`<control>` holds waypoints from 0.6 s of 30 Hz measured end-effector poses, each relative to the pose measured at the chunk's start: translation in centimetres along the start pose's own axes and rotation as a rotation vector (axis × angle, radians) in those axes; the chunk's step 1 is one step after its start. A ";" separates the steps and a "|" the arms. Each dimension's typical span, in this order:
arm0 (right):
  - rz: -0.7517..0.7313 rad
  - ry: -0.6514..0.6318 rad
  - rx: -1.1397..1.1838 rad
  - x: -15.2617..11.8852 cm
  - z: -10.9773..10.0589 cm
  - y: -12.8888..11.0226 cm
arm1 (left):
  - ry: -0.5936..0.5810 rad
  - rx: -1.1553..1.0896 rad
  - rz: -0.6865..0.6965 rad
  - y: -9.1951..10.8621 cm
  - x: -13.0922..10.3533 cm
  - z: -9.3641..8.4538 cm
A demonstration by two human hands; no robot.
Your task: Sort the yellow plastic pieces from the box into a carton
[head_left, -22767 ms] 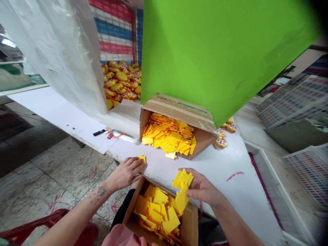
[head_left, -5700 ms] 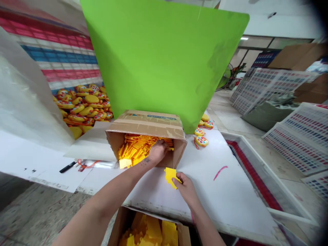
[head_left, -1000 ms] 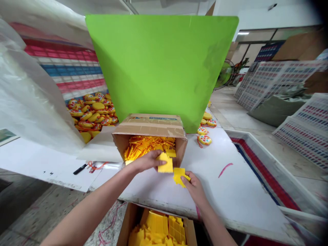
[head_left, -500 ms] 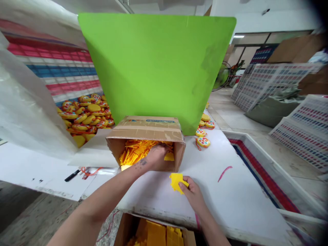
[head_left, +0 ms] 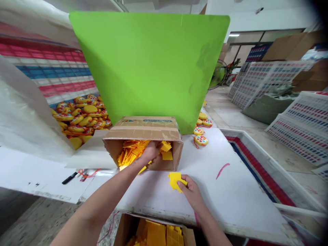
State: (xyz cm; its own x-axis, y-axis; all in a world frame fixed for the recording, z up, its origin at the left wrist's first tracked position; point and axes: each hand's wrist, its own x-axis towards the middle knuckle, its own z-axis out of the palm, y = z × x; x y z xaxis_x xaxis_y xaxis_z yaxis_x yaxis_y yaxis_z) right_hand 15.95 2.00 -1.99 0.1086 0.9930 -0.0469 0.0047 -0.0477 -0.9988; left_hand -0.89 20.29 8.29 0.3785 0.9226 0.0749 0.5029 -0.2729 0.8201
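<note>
My left hand [head_left: 151,150] reaches into an open cardboard box [head_left: 143,131] lying on its side on the white table. Inside the box are many flat yellow foam pieces [head_left: 133,150], heaped mostly at the left. The fingers of that hand are hidden among the pieces and under the box's upper edge. In front of the box, my right hand [head_left: 189,189] pinches a flat yellow foam piece [head_left: 175,180] with notched edges, thumb on top, just above the table.
A tall green board [head_left: 153,68] stands behind the box. Round yellow toys with coloured dots [head_left: 200,140] lie to the right, and a heap of them [head_left: 84,116] is at the left. Below the table edge sits a second box [head_left: 188,235] of yellow pieces. A black marker [head_left: 69,178] lies left.
My left hand has shifted left inside the box, uncovering yellow pieces at its right side. My right hand still holds its foam piece in nearly the same place. The view has turned slightly.
</note>
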 end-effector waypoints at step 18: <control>-0.005 -0.030 0.020 0.1 0.0 -0.2 | -0.435 0.401 0.369 4.8 -10.6 -2.2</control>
State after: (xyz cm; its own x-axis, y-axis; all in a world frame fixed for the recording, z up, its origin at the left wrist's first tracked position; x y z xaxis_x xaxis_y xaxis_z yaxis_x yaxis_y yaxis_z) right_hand 15.97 2.16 -1.77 0.0786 0.9960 -0.0421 -0.0151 -0.0411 -0.9990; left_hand -4.22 9.84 12.70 0.8148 0.5797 0.0056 0.4978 -0.7044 0.5060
